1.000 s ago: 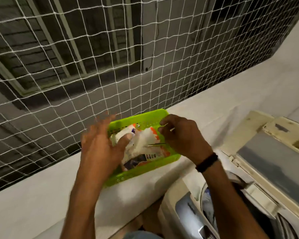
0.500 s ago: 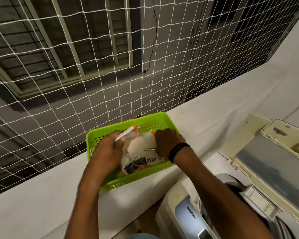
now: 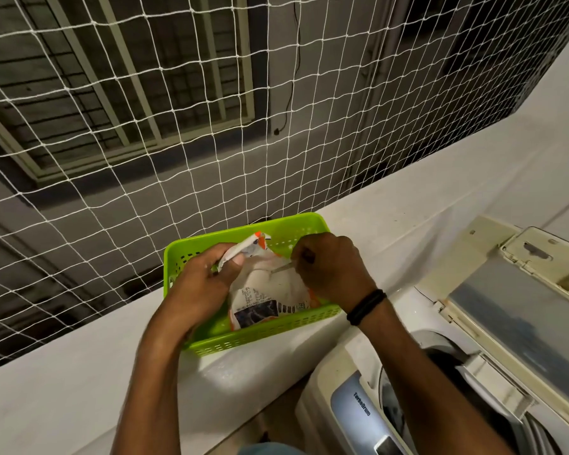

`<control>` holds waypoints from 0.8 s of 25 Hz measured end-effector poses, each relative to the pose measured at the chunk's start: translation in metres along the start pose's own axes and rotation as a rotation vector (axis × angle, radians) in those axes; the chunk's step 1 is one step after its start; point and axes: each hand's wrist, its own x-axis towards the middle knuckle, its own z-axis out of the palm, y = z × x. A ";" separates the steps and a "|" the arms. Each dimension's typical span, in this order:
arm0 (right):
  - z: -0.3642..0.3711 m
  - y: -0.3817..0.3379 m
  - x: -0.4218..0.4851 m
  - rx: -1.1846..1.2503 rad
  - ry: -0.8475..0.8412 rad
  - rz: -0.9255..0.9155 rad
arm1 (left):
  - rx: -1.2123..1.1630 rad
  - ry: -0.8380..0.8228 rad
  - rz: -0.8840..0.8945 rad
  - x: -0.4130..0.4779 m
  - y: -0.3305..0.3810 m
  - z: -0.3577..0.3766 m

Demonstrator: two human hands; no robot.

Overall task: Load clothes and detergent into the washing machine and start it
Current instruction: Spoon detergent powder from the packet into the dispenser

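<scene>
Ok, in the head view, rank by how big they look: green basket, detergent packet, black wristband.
Largest to smallest:
1. basket
2. packet, partly hidden by both hands, clearly smaller than the basket holding it
3. wristband

Two bare forearms enter from the near edge, no sleeves visible on either. Left hand (image 3: 204, 284): no ring, watch or band seen. Right hand (image 3: 334, 267): likewise no rings seen. Right wrist carries a narrow black band (image 3: 366, 307), smooth and plain, snug fit, face or clasp not visible. Small patch of blue-grey cloth (image 3: 270, 449) at near edge, between the forearms.
</scene>
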 end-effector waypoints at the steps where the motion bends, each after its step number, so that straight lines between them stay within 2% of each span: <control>1: 0.001 0.000 -0.001 0.037 0.039 -0.015 | 0.003 0.004 -0.002 -0.001 0.001 0.001; 4: 0.004 0.001 -0.001 0.080 0.151 -0.018 | 0.006 0.022 0.001 -0.002 0.000 0.004; 6: 0.004 0.004 -0.001 0.071 0.155 -0.005 | 0.000 0.030 0.006 -0.002 -0.001 0.005; 10: 0.007 0.009 0.000 0.100 0.019 0.033 | 0.059 0.023 -0.022 -0.003 -0.003 0.006; 16: 0.009 0.010 0.008 0.394 -0.211 0.173 | 0.222 0.003 -0.070 0.000 -0.007 0.005; 20: 0.012 0.003 0.010 0.599 -0.286 0.277 | 0.163 0.014 -0.106 0.000 -0.006 0.007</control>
